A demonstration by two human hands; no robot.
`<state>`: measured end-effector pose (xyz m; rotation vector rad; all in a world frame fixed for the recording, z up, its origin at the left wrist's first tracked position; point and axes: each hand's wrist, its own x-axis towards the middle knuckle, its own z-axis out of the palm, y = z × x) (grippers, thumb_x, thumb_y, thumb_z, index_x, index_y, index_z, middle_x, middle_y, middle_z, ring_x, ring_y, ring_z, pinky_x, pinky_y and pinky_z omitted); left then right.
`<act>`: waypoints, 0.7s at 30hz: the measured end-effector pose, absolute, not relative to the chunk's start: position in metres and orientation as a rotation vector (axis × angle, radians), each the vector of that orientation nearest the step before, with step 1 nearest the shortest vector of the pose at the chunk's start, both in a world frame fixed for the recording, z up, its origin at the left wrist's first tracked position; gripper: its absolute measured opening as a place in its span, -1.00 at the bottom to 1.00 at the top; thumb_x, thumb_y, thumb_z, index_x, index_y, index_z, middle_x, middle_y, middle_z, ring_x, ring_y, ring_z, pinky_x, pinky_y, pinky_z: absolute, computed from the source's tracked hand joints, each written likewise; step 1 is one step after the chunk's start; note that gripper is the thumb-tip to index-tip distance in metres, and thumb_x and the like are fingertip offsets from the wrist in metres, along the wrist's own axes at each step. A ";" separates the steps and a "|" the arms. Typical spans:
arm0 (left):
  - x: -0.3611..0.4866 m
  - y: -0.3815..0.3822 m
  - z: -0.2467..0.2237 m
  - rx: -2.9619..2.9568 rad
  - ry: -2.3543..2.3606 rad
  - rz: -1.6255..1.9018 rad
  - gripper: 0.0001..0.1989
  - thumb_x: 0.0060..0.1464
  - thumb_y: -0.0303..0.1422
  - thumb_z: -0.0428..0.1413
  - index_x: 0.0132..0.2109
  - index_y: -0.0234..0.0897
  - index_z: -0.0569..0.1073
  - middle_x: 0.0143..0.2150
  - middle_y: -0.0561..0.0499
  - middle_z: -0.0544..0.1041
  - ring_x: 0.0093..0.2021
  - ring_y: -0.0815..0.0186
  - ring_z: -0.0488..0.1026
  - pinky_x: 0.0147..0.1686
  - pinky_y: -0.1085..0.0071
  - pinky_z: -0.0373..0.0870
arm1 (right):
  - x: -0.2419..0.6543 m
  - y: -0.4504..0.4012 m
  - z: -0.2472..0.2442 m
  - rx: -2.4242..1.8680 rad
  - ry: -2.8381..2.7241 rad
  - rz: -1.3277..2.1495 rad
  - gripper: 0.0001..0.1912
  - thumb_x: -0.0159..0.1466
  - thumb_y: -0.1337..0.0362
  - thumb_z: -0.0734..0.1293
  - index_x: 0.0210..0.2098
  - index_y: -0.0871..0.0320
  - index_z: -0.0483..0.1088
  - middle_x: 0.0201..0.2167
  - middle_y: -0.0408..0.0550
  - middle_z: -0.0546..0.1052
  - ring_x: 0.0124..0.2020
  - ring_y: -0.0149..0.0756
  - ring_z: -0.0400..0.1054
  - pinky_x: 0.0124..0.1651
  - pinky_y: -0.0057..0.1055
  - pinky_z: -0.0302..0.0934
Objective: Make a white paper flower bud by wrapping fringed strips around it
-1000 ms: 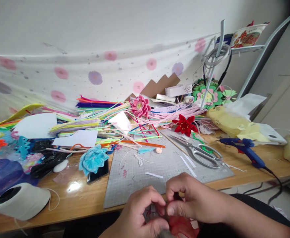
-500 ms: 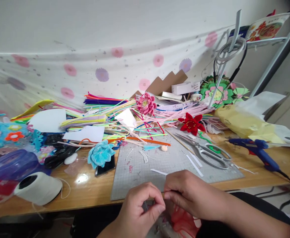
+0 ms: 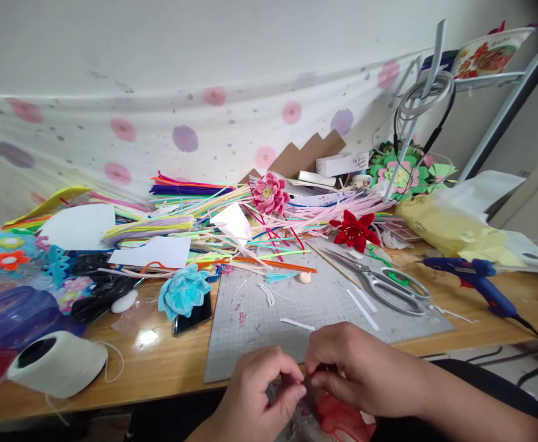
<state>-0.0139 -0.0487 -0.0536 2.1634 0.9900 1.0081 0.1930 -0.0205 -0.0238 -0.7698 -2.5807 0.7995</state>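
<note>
My left hand (image 3: 264, 390) is closed in a pinch, thumb against fingertips, at the front edge of the table. Close beside it, my right hand (image 3: 354, 371) also pinches, its fingertips almost touching the left ones. Whatever lies between the fingertips is too small or hidden to make out. Beneath the hands, over my lap, hangs a sheer red material (image 3: 340, 417) with clear plastic near it. Just beyond the hands lies a grey cutting mat (image 3: 245, 337) with white paper strips (image 3: 362, 310) on it. Large scissors (image 3: 386, 285) rest at the mat's right side.
A blue glue gun (image 3: 474, 276) lies at right, its cable running off the edge. A white thread cone (image 3: 59, 365) lies at left. Bundles of pipe cleaners (image 3: 195, 190) fill the back. A blue flower (image 3: 185, 290), a pink flower (image 3: 269, 193) and a red flower (image 3: 355, 230) sit among them.
The view has shifted slightly, so things at the left sit further left. Both hands keep their pinches, close together, with little visible movement.
</note>
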 end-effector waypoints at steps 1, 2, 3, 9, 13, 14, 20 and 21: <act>-0.014 -0.048 -0.055 2.154 0.979 1.014 -0.90 -0.05 -0.56 0.10 -0.39 -0.27 0.42 -0.50 0.04 0.51 -0.48 0.38 0.43 -0.45 0.50 0.32 | 0.194 -0.021 -0.024 -0.764 -2.594 0.786 -0.89 0.23 0.39 0.28 -0.31 0.19 0.46 -0.42 -0.11 0.51 -0.38 -0.41 0.34 -0.33 -0.53 0.13; -0.013 -0.047 -0.056 2.144 0.963 1.022 -0.90 -0.05 -0.56 0.09 -0.40 -0.27 0.40 -0.50 0.04 0.51 -0.48 0.38 0.43 -0.45 0.50 0.32 | 0.196 -0.021 -0.024 -0.758 -2.608 0.768 -0.89 0.25 0.37 0.27 -0.33 0.19 0.45 -0.44 -0.11 0.51 -0.40 -0.40 0.33 -0.34 -0.52 0.12; -0.013 -0.046 -0.058 2.138 0.944 1.027 -0.90 -0.04 -0.55 0.08 -0.40 -0.26 0.38 -0.50 0.04 0.50 -0.48 0.38 0.42 -0.45 0.50 0.32 | 0.197 -0.021 -0.024 -0.755 -2.621 0.750 -0.87 0.26 0.36 0.25 -0.35 0.19 0.45 -0.45 -0.10 0.50 -0.40 -0.39 0.32 -0.34 -0.51 0.12; -0.006 -0.044 -0.058 2.171 0.876 1.004 -0.91 0.06 -0.49 0.05 -0.40 -0.25 0.37 -0.49 0.02 0.49 -0.47 0.37 0.41 -0.45 0.49 0.32 | 0.203 -0.024 -0.017 -0.792 -2.617 0.778 -0.76 0.21 0.51 0.18 -0.27 0.18 0.44 -0.39 -0.09 0.51 -0.35 -0.37 0.35 -0.29 -0.51 0.16; -0.001 -0.045 -0.054 2.228 0.887 0.954 -0.91 0.07 -0.50 0.04 -0.37 -0.26 0.40 -0.48 0.01 0.49 -0.47 0.37 0.42 -0.45 0.49 0.31 | 0.208 -0.026 -0.015 -0.794 -2.604 0.804 -0.68 0.13 0.58 0.18 -0.25 0.18 0.45 -0.37 -0.10 0.53 -0.32 -0.38 0.37 -0.25 -0.52 0.17; 0.000 -0.045 -0.053 2.239 0.897 0.946 -0.90 0.07 -0.50 0.03 -0.37 -0.26 0.40 -0.48 0.01 0.49 -0.47 0.37 0.42 -0.45 0.49 0.31 | 0.209 -0.026 -0.015 -0.801 -2.603 0.790 -0.69 0.14 0.57 0.18 -0.24 0.18 0.45 -0.37 -0.09 0.53 -0.32 -0.37 0.37 -0.26 -0.52 0.17; -0.013 -0.041 -0.048 2.366 1.038 0.969 -0.88 0.09 -0.52 0.03 -0.36 -0.25 0.42 -0.46 0.05 0.50 -0.44 0.38 0.45 -0.42 0.51 0.34 | 0.212 -0.027 -0.016 -0.846 -2.595 0.757 -0.78 0.20 0.50 0.21 -0.25 0.19 0.45 -0.37 -0.07 0.52 -0.32 -0.36 0.36 -0.28 -0.51 0.16; -0.022 -0.037 -0.045 2.397 1.106 1.012 -0.88 0.10 -0.50 0.03 -0.35 -0.24 0.42 -0.46 0.06 0.50 -0.43 0.38 0.46 -0.41 0.51 0.35 | 0.212 -0.027 -0.016 -0.847 -2.596 0.758 -0.79 0.21 0.49 0.22 -0.26 0.19 0.45 -0.37 -0.07 0.52 -0.32 -0.36 0.36 -0.28 -0.51 0.16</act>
